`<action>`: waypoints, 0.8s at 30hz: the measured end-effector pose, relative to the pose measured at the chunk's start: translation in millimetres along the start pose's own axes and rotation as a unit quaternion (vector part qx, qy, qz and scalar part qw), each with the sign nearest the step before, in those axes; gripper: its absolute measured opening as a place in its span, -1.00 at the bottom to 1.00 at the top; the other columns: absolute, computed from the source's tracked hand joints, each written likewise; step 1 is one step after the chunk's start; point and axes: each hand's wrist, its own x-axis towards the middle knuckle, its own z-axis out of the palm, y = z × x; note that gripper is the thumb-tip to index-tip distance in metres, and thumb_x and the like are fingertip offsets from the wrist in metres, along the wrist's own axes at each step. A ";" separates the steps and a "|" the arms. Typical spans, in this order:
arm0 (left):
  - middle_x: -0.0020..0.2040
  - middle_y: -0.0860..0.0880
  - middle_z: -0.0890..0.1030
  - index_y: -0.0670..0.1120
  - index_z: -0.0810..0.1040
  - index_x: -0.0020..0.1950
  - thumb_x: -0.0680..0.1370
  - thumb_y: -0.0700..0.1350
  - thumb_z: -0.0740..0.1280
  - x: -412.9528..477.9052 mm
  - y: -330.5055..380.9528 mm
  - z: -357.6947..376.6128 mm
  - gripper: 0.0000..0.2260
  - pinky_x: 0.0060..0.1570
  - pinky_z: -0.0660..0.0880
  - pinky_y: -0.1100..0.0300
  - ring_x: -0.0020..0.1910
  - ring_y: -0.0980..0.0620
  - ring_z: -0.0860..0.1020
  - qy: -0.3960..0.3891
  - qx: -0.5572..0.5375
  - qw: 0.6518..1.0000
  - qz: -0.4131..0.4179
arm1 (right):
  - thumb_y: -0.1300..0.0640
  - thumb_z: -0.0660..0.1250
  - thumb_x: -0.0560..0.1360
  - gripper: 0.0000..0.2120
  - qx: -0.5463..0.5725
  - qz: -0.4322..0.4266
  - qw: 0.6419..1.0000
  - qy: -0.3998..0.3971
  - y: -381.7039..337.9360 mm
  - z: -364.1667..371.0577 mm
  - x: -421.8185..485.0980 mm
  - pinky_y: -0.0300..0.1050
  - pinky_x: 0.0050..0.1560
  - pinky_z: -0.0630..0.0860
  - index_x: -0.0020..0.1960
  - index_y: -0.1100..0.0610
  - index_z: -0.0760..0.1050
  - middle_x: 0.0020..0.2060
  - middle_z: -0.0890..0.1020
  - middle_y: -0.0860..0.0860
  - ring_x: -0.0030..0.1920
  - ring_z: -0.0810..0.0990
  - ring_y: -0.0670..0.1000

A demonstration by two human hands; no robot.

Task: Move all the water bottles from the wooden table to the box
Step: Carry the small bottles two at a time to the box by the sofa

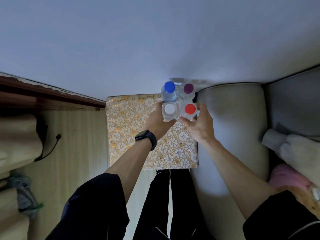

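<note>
Left hand (158,122) curls around the white-capped bottle (169,110), right hand (200,126) around the red-capped bottle (190,110), upper centre of frame. Thin smooth plastic probably dents and slips; grip the body, not the cap.

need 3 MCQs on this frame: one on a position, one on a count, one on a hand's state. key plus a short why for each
1. Which bottle stands just beyond the red-capped bottle, away from the person?
A) the blue-capped one
B) the purple-capped bottle
C) the white-capped one

2. How many bottle caps show?
A) two
B) three
C) four

3. What is the left hand doing?
A) gripping the white-capped bottle
B) open, touching nothing
C) closed in an empty fist

Key:
1 B: the purple cap sits straight behind the red one.
2 C: the blue-capped bottle plus the purple, white and red ones.
3 A: its fingers and thumb wrap round that bottle's sides.
</note>
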 end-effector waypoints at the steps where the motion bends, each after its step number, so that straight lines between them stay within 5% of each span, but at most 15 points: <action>1: 0.10 -0.04 0.66 -0.02 0.28 0.45 0.45 -0.08 0.53 0.6 -0.2 0.1 -0.34 -0.01 0.62 -0.01 0.02 -0.07 0.64 -0.001 0.004 1.000 0.000 | -0.06 0.62 0.34 -0.31 -0.018 -0.002 1.000 -0.005 -1.6 -1.4 1.1 0.13 0.16 0.58 0.32 0.08 0.35 0.18 0.57 0.01 0.13 0.62 0.09; 13: 0.27 -0.12 0.61 -0.03 0.18 0.55 0.47 -0.10 0.51 -21.9 11.8 -13.4 -0.26 0.07 0.60 -0.05 0.12 -0.13 0.62 -0.023 0.044 0.999 0.001 | 0.17 0.58 0.41 -0.20 -0.065 0.007 0.996 -0.058 -20.9 -21.4 -23.7 0.12 0.32 0.50 0.52 0.00 0.24 0.36 0.51 -0.01 0.31 0.54 0.07; 21: 0.40 -0.16 0.48 -0.01 0.27 0.53 0.59 -0.02 0.35 -101.2 43.1 -70.6 -0.47 0.02 0.52 0.10 0.19 -0.12 0.58 -0.037 0.113 0.993 0.022 | -0.04 0.37 0.56 -0.46 -0.203 -0.015 0.972 -0.120 -93.3 -70.1 -116.2 -0.09 0.37 0.34 0.50 0.03 0.35 0.42 0.46 0.00 0.41 0.43 0.05; 24: 0.44 -0.11 0.44 -0.01 0.32 0.52 0.62 0.00 0.31 -146.3 62.1 -107.5 -0.52 0.24 0.48 0.03 0.30 -0.11 0.50 -0.019 0.154 0.985 0.079 | -0.08 0.34 0.57 -0.60 -0.229 -0.083 0.965 -0.096 -138.2 -91.5 -165.4 -0.22 0.31 0.22 0.38 -0.07 0.48 0.38 0.50 -0.09 0.40 0.38 -0.02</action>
